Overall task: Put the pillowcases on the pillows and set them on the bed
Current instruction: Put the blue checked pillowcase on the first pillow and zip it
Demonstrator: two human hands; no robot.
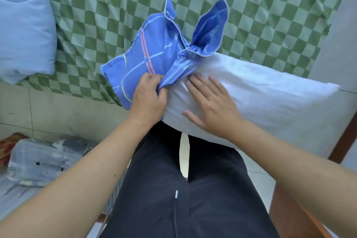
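A white pillow (260, 98) lies across my lap, its left end inside a blue pillowcase (143, 54) patterned with stripes and stars. The pillowcase is bunched at its opening, with two flaps sticking up. My left hand (148, 94) grips the gathered edge of the pillowcase at the pillow's near side. My right hand (210, 102) rests flat on the bare white pillow, fingers spread, fingertips touching the bunched blue edge. The bed (251, 6), covered with a green checked sheet, lies beyond the pillow.
A pale blue quilt (21, 25) lies on the bed at the left. On the tiled floor at the lower left sits a grey-blue patterned bundle of fabric (42, 160). A wooden piece of furniture (293, 214) stands at my right.
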